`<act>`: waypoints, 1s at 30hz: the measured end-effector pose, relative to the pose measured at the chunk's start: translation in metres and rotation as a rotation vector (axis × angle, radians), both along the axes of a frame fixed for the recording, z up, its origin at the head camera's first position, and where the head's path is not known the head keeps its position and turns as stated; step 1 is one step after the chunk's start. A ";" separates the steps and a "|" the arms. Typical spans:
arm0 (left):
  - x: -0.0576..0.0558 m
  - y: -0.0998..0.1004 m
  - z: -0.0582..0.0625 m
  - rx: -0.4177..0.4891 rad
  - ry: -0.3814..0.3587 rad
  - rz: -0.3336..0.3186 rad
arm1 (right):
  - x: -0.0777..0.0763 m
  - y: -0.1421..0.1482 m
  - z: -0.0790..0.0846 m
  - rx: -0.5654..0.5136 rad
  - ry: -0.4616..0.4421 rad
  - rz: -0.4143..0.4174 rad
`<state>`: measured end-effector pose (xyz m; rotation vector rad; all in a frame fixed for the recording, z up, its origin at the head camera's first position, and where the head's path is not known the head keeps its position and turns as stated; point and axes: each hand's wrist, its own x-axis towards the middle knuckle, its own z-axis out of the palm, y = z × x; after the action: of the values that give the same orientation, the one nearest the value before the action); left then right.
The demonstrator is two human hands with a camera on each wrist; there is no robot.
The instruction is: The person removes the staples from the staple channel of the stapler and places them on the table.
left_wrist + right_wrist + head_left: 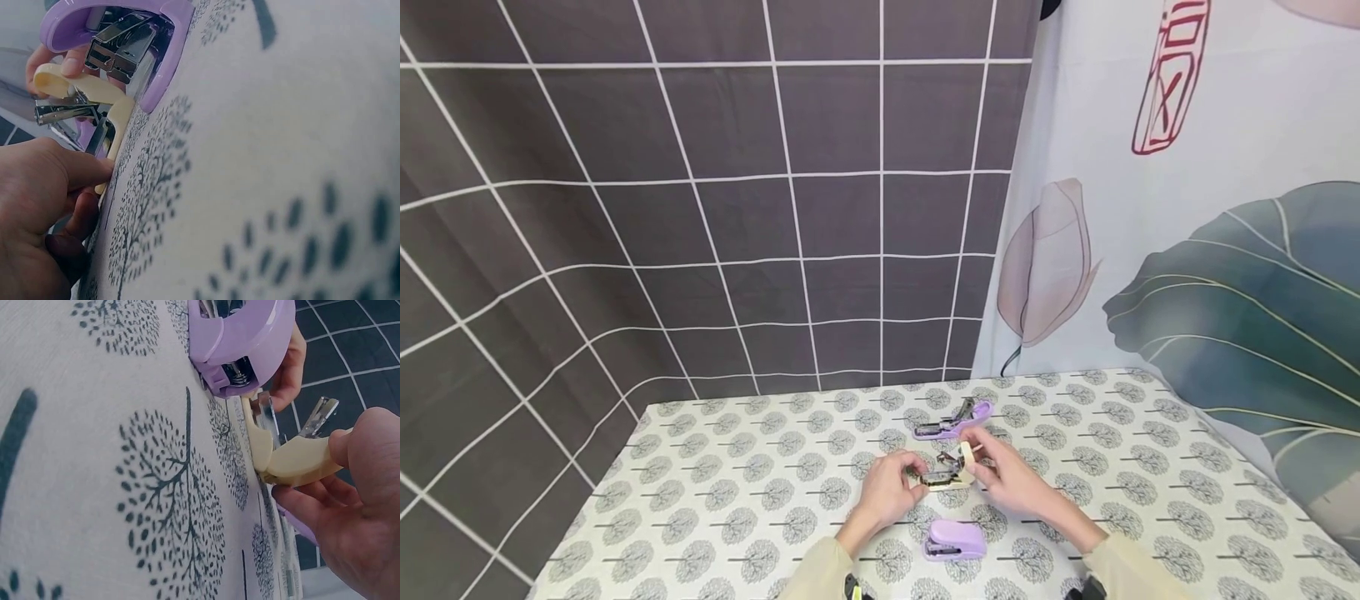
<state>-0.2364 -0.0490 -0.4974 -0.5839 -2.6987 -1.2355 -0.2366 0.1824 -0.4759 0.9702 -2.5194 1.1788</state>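
Head view: left hand (890, 487) pinches the cream stapler (955, 482) by its base, right hand (1009, 478) grips its raised top (967, 457).

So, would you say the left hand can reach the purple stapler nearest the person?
Probably yes, though the left hand would first have to release the yellow stapler; nothing visible stands between it and the near purple stapler.
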 end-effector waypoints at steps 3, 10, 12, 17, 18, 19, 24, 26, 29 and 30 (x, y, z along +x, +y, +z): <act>0.000 0.000 0.000 0.006 -0.002 0.001 | 0.001 0.001 -0.001 -0.026 -0.015 0.007; 0.001 0.000 0.000 -0.001 0.014 0.002 | 0.002 0.004 -0.004 -0.087 -0.026 0.017; 0.001 0.000 0.000 -0.006 0.013 0.003 | 0.001 0.005 -0.005 -0.106 -0.024 0.026; 0.002 0.000 0.001 -0.009 0.009 0.002 | 0.001 0.008 -0.008 -0.152 -0.050 0.057; 0.001 0.000 0.001 -0.008 0.009 0.002 | 0.001 0.009 -0.009 -0.159 -0.052 0.061; 0.001 0.000 0.001 -0.006 0.010 0.000 | 0.000 0.009 -0.010 -0.172 -0.058 0.068; 0.000 -0.001 0.000 -0.003 0.023 0.002 | -0.001 0.012 -0.013 -0.216 -0.059 0.091; 0.000 -0.001 0.000 -0.003 0.028 0.002 | 0.000 0.013 -0.013 -0.214 -0.072 0.081; 0.000 -0.001 -0.001 0.004 0.020 -0.003 | 0.002 0.014 -0.014 -0.207 -0.099 0.056; 0.001 -0.001 -0.001 0.005 0.016 -0.004 | 0.002 0.014 -0.014 -0.209 -0.114 0.052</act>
<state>-0.2358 -0.0502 -0.4984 -0.5968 -2.6815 -1.2333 -0.2345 0.1968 -0.4896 0.9453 -2.4049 1.5181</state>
